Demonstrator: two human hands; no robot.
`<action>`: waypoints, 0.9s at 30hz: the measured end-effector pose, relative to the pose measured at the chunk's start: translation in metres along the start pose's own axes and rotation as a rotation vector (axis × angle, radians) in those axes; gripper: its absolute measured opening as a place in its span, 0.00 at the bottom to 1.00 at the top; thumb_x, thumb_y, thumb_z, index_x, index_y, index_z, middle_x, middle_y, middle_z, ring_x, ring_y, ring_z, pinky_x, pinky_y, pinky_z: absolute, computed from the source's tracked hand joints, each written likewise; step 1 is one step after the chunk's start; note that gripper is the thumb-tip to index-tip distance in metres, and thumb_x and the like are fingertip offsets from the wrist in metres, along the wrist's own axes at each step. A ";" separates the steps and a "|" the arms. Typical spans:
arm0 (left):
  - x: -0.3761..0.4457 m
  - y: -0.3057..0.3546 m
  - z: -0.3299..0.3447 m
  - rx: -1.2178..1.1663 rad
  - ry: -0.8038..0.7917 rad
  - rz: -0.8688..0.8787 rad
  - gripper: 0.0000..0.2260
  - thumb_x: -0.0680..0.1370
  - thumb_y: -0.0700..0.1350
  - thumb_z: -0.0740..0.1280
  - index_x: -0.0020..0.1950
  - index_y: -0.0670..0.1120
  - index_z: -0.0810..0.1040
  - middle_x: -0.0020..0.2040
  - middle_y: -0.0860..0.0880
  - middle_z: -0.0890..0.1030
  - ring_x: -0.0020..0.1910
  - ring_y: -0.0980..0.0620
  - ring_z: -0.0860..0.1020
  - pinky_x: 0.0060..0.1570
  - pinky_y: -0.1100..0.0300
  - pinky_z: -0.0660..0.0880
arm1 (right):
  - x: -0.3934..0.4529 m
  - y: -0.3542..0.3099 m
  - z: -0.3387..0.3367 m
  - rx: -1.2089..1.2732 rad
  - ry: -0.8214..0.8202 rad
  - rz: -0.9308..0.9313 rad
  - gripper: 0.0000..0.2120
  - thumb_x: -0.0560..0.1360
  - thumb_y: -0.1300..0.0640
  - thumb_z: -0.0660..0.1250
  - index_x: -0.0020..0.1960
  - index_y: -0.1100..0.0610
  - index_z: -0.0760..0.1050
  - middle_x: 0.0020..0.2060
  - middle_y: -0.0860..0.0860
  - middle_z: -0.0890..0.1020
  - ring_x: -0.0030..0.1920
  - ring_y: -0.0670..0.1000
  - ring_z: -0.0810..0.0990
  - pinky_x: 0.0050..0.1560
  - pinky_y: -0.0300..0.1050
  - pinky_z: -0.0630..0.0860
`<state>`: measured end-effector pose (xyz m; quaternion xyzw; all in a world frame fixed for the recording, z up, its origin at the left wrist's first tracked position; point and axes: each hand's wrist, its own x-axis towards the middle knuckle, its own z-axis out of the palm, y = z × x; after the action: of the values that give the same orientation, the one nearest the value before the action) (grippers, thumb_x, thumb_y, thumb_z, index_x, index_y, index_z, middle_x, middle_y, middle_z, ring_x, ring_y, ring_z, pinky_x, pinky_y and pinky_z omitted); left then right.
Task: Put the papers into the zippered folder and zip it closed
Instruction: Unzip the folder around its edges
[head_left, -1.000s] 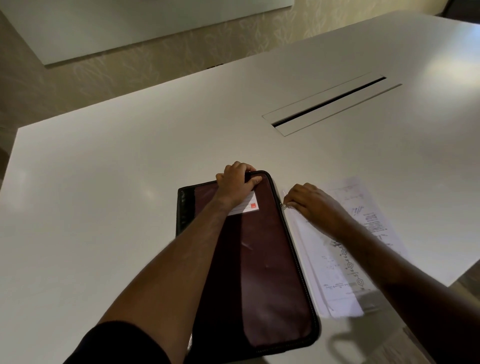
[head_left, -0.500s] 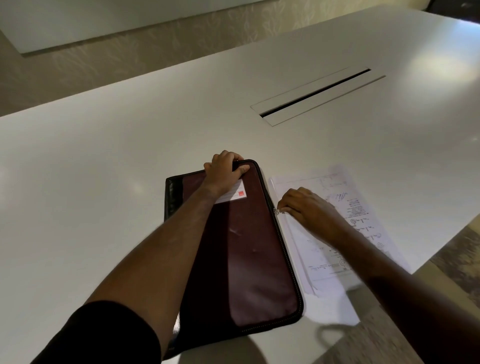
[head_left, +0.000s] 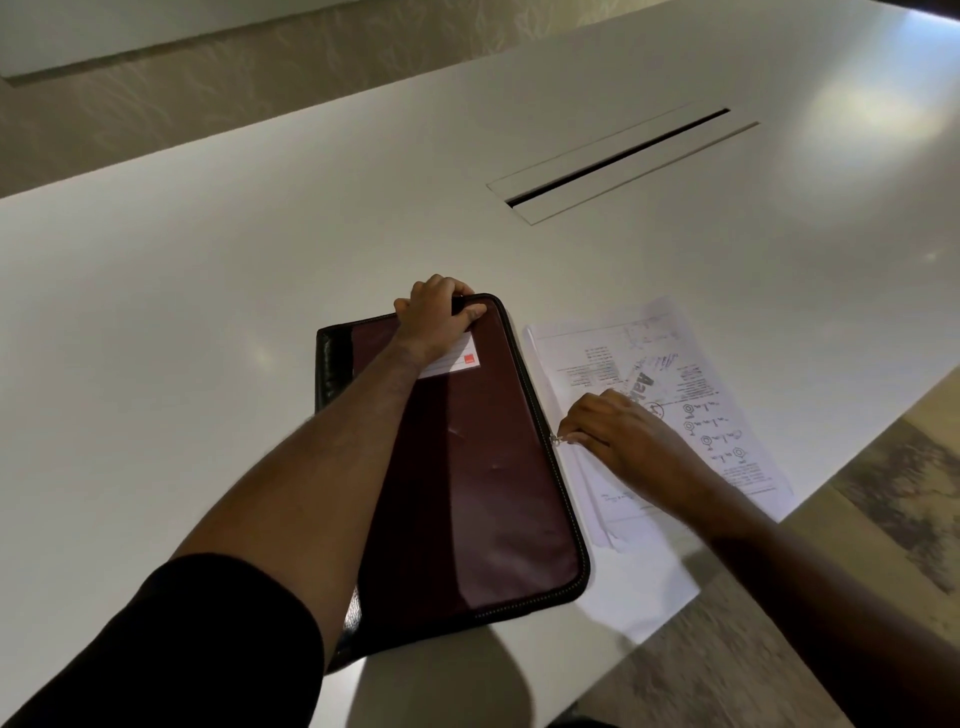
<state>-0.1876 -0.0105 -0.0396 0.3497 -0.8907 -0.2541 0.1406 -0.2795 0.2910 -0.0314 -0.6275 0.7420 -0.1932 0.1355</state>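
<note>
Left hand (head_left: 436, 317) grips folder (head_left: 483, 467) top; right hand (head_left: 618, 436) pinches zipper pull (head_left: 557, 440).

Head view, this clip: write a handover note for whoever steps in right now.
Left hand grips the folder's far edge, steadying it flat on the table.
Right hand pinches the zipper pull partway along the folder's right edge.
Papers lie on the table beside the folder, under the right hand.
Done: none of the papers is seen inside.
Left: finish opening the folder, load the papers, zip it closed.
</note>
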 end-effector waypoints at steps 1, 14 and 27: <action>0.000 0.000 0.001 0.001 0.000 0.000 0.15 0.79 0.57 0.69 0.60 0.49 0.80 0.64 0.50 0.78 0.66 0.47 0.71 0.64 0.46 0.62 | -0.004 -0.001 0.001 0.004 0.005 -0.004 0.09 0.86 0.59 0.66 0.55 0.56 0.85 0.51 0.49 0.85 0.51 0.54 0.79 0.57 0.49 0.74; 0.000 -0.002 0.003 0.021 0.011 0.004 0.16 0.79 0.57 0.68 0.61 0.49 0.80 0.64 0.50 0.78 0.66 0.46 0.71 0.65 0.46 0.62 | -0.058 -0.020 0.010 0.002 0.095 -0.148 0.08 0.78 0.71 0.73 0.50 0.60 0.86 0.46 0.53 0.86 0.47 0.48 0.75 0.52 0.44 0.73; -0.003 -0.002 0.005 0.036 0.024 0.018 0.16 0.79 0.57 0.68 0.61 0.49 0.80 0.64 0.48 0.78 0.67 0.45 0.71 0.64 0.47 0.62 | -0.105 -0.041 0.011 -0.067 0.139 -0.259 0.08 0.78 0.73 0.70 0.49 0.64 0.87 0.45 0.56 0.88 0.48 0.52 0.82 0.49 0.49 0.78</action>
<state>-0.1870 -0.0076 -0.0450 0.3469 -0.8966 -0.2325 0.1471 -0.2200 0.3878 -0.0263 -0.7073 0.6684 -0.2272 0.0370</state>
